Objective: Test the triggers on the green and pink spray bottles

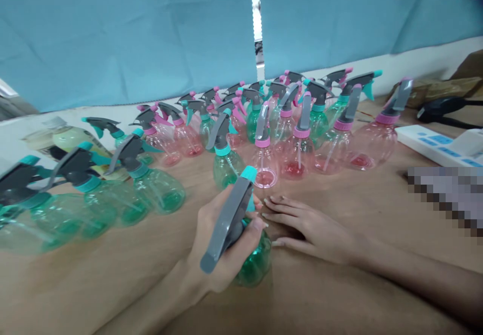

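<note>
My left hand (pixel 215 234) is wrapped around the neck of a green spray bottle (pixel 256 262) in front of me. Its grey trigger head slants over my hand, with a turquoise nozzle pointing away from me. To the right of that bottle, my right hand (pixel 313 227) lies low over the table with fingers stretched out and nothing in it. Its fingertips come close to the green bottle; whether they touch it I cannot tell. Just beyond the hands stand a pink spray bottle (pixel 266 166) and another green spray bottle (pixel 226 166).
Several green spray bottles (pixel 154 189) line the left of the wooden table (pixel 124 279). Pink and green ones crowd the back. At the right are a white device with blue buttons (pixel 433 141), a black object (pixel 445 108) and cardboard (pixel 437 91). Blue cloth (pixel 151 33) hangs behind.
</note>
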`<state>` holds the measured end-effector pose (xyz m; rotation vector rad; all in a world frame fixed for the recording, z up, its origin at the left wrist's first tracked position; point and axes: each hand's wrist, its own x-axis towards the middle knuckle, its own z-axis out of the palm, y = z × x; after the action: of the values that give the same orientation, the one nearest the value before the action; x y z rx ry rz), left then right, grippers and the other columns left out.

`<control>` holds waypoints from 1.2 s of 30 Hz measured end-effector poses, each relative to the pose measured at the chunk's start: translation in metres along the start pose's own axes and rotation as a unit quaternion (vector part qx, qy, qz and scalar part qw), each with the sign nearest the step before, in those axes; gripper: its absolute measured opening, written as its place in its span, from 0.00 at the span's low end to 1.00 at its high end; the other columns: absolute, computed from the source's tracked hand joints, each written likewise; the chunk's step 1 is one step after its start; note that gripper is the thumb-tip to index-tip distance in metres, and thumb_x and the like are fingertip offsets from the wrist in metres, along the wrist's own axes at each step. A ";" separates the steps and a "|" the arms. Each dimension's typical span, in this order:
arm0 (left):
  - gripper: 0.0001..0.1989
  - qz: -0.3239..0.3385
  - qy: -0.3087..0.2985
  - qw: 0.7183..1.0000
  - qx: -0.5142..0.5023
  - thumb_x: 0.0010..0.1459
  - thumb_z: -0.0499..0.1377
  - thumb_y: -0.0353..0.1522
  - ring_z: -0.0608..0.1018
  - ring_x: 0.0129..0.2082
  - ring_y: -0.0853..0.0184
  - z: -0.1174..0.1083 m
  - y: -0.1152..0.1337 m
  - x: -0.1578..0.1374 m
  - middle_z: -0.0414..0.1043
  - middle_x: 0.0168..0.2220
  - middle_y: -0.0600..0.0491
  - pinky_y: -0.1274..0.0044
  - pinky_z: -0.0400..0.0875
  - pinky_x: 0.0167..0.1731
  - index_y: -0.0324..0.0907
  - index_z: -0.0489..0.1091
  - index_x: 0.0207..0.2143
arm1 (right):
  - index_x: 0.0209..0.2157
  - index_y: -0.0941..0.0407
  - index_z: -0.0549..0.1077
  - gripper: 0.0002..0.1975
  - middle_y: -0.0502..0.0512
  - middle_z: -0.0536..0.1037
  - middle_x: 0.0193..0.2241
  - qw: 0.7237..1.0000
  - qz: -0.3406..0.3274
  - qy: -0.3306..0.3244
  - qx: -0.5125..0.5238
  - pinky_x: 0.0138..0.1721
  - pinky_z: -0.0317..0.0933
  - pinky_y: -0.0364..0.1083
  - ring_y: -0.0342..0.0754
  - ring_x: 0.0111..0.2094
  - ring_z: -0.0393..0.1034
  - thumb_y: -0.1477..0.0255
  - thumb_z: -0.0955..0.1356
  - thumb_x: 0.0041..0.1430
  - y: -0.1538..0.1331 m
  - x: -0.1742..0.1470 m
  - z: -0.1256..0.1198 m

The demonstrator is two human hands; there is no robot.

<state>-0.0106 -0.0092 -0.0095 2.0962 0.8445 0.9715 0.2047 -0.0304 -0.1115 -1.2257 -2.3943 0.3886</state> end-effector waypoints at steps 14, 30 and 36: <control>0.05 0.003 0.023 0.996 0.092 0.54 0.54 0.32 0.77 0.27 0.65 0.004 -0.008 -0.006 0.75 0.30 0.54 0.71 0.75 0.31 0.46 0.70 0.29 | 0.61 0.56 0.65 0.29 0.58 0.60 0.64 1.000 0.002 0.000 0.011 0.64 0.48 0.59 0.57 0.66 0.51 0.55 0.63 0.65 0.000 0.000 0.000; 0.05 -0.007 0.033 0.994 0.107 0.55 0.53 0.32 0.78 0.29 0.65 0.006 0.000 -0.005 0.74 0.28 0.54 0.72 0.76 0.33 0.45 0.68 0.28 | 0.62 0.54 0.64 0.28 0.58 0.60 0.64 1.000 -0.002 0.011 0.015 0.65 0.49 0.58 0.57 0.66 0.51 0.56 0.64 0.65 0.002 -0.001 0.003; 0.04 -0.005 0.030 0.995 0.100 0.54 0.54 0.31 0.78 0.31 0.64 0.005 0.001 -0.003 0.74 0.30 0.53 0.70 0.76 0.35 0.45 0.67 0.28 | 0.62 0.54 0.63 0.29 0.57 0.59 0.65 1.000 -0.007 0.012 0.009 0.65 0.49 0.58 0.57 0.66 0.50 0.56 0.64 0.65 0.003 -0.001 0.004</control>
<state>-0.0076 -0.0134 -0.0129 2.2373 1.0171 0.9837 0.2059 -0.0299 -0.1164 -1.1979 -2.3732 0.3888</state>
